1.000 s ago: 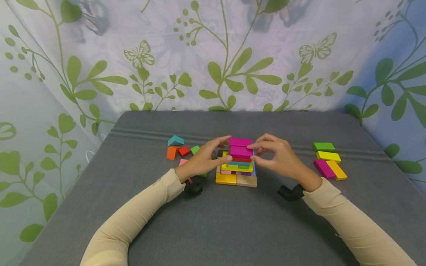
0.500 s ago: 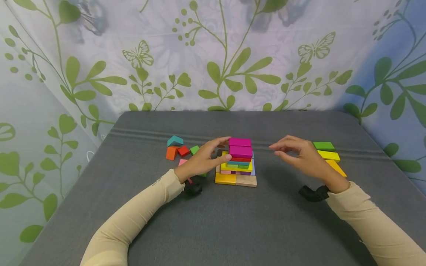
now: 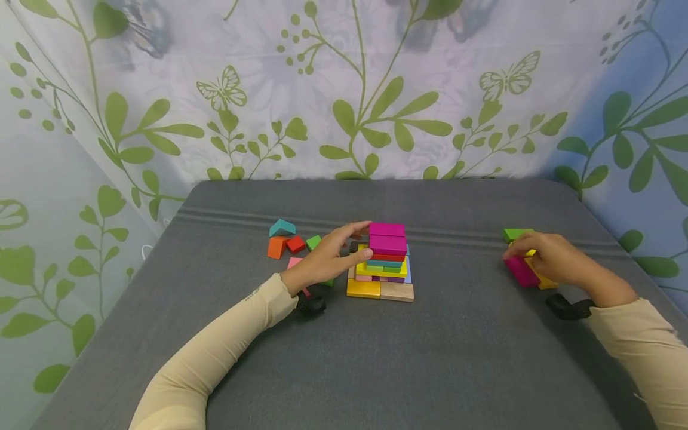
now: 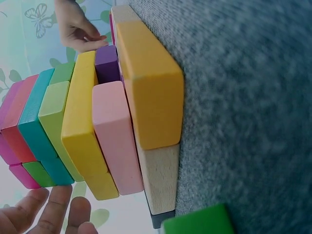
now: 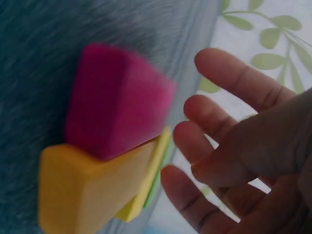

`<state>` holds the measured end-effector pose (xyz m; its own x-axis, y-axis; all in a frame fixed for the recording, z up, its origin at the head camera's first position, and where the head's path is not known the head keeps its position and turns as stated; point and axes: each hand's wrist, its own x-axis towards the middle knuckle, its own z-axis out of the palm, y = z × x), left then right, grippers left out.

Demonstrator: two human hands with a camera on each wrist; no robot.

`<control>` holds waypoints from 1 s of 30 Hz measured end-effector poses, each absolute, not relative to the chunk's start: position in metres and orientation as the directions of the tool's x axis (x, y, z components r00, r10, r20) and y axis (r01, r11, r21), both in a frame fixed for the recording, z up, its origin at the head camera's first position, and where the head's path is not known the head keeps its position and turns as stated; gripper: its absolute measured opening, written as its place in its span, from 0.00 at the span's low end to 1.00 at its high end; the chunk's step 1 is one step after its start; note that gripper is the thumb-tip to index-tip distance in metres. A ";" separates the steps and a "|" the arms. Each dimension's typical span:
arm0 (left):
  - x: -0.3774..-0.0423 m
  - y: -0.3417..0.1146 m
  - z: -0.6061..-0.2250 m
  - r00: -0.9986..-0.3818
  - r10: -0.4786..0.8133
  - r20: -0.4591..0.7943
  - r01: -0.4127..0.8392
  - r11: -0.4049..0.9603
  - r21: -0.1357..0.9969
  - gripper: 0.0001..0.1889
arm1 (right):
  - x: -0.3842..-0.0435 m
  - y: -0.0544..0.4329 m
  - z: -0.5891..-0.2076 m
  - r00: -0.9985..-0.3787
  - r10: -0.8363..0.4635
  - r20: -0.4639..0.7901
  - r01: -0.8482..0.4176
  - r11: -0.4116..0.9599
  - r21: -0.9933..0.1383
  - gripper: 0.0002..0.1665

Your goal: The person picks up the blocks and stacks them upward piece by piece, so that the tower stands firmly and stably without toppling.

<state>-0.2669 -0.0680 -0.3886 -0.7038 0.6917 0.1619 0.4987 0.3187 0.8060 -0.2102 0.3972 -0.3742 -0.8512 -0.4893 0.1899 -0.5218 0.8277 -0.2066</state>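
Note:
A layered stack of colored wooden blocks (image 3: 383, 270) stands mid-table, with two magenta blocks (image 3: 387, 245) on top and an orange-yellow and a bare wood block (image 3: 397, 292) at the base's front. Beside its left side is my left hand (image 3: 326, 258), fingers extended; in the left wrist view the fingertips (image 4: 61, 192) reach the upper layers, light contact or a tiny gap. At the right, my right hand (image 3: 556, 260) hovers over a small group with a magenta block (image 5: 117, 102) and an orange-yellow block (image 5: 92, 185). Its fingers are loosely bent, apart from the magenta block, holding nothing.
Left of the stack lie a teal triangular block (image 3: 282, 228), an orange block (image 3: 276, 247), a red block (image 3: 295, 244) and green and pink pieces, partly behind the left hand. A green block (image 3: 517, 235) lies behind the right hand. A patterned curtain (image 3: 301, 89) hangs beyond the grey table.
My right hand has left the stack's right side and moved right to the separate group of blocks. My left hand has stayed beside the stack, which looks unchanged.

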 end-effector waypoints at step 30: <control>-0.267 -0.068 -0.389 -0.698 0.697 0.164 0.505 0.318 0.802 0.35 | -0.225 0.345 -0.372 -0.877 -0.479 0.031 -0.445 0.787 -0.428 0.18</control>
<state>-0.2672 -0.0681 -0.3891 -0.6983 0.6969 0.1637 0.5052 0.3177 0.8024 -0.2252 0.3449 -0.3717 -0.8772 -0.4790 0.0314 -0.4450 0.7869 -0.4275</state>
